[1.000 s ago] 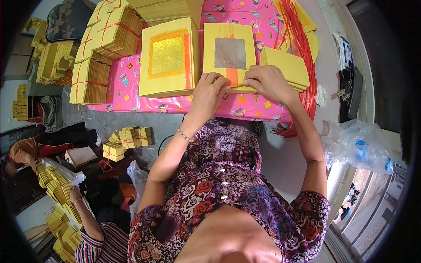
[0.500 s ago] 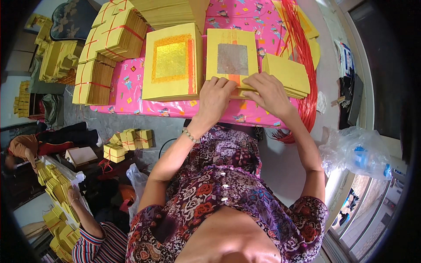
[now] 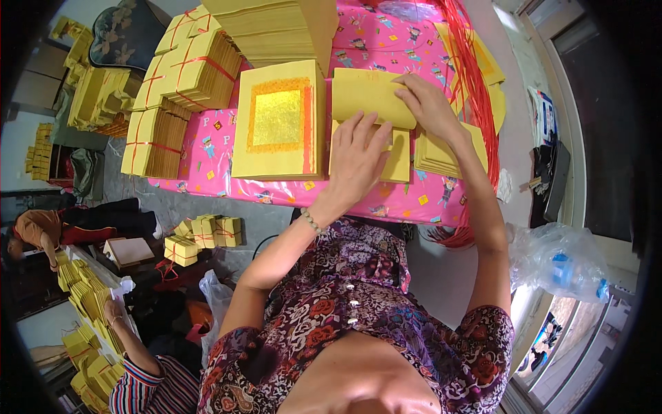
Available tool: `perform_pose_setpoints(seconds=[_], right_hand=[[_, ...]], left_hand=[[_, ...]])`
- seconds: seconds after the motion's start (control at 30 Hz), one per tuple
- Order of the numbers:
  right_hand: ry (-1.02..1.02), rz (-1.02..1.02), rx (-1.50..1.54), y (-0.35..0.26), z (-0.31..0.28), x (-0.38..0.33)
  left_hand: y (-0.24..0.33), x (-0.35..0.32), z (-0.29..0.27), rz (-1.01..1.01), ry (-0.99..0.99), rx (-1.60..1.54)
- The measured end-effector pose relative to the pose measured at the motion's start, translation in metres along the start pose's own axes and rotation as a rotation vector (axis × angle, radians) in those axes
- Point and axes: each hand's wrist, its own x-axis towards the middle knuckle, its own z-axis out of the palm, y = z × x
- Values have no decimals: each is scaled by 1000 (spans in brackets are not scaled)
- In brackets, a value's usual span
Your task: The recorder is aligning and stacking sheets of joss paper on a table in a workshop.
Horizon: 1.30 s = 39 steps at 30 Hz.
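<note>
In front of me a yellow paper sheet is bent up and over toward the far side, showing its plain side. It lies across a small paper stack on the table. My right hand pinches the sheet's far right corner between thumb and fingers. Lying with fingers stretched over the stack, my left hand touches the paper at the sheet's lower fold. To the left stands a thick stack of yellow paper whose top sheet carries a gold foil square with an orange border.
Folded yellow papers lie to the right, beside hanging red strings. Red-tied bundles and a tall paper stack fill the pink tablecloth's far left. Two other people work at lower left; one wears a striped sleeve.
The near edge of the sheet has come up and over, hiding the silver patch seen before. My right hand moved away from me with it; my left fingers spread over the stack.
</note>
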Motion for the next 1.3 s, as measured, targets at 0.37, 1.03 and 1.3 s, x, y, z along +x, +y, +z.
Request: perform_pose_setpoints(seconds=[0.37,1.03,1.3], right_hand=[[-218,109,-259,42,22,54],[-371,51,-73,43,47,91],[-370,54,-5,43,47,93]], left_hand=[[-19,24,47,-92,-71,144],[-23,26,54,-112,-110,153],[-23,26,52,-137,-126,98]])
